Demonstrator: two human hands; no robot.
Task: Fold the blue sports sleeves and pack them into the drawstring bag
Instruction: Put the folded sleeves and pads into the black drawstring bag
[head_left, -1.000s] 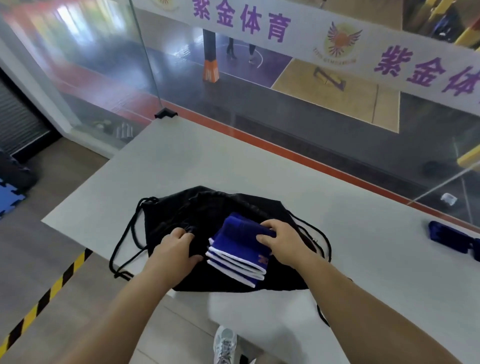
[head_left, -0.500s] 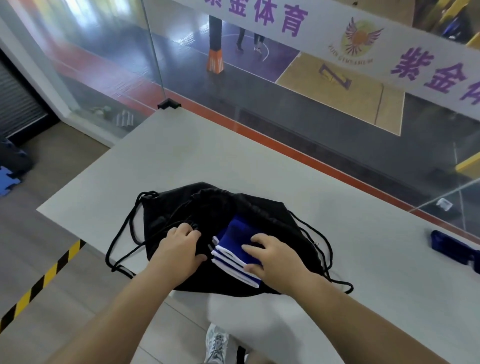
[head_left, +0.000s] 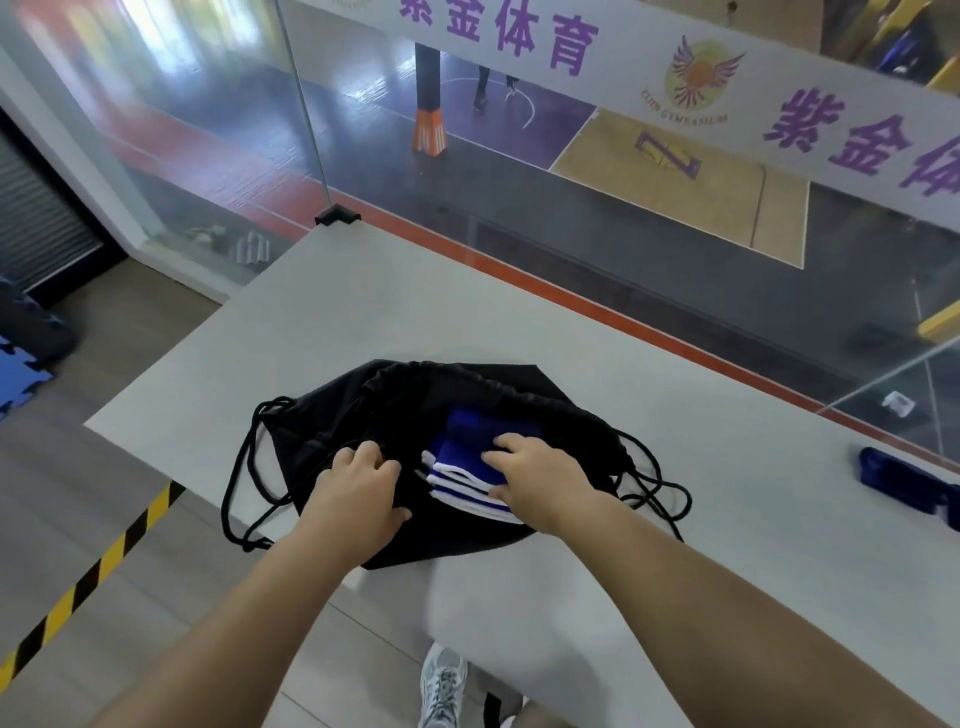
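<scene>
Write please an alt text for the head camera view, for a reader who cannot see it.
Two bare hands pack folded blue sports sleeves into a black drawstring bag lying on a grey table. The right hand grips the sleeves at the bag's mouth, while the left hand holds the bag's edge. Another blue item lies at the table's right, beside a glass wall.

Black drawstring bag of thin matt cloth; blue white-striped knit sleeves; smooth matt grey tabletop

white banner reads 紫金体育 in purple, twice.
</scene>
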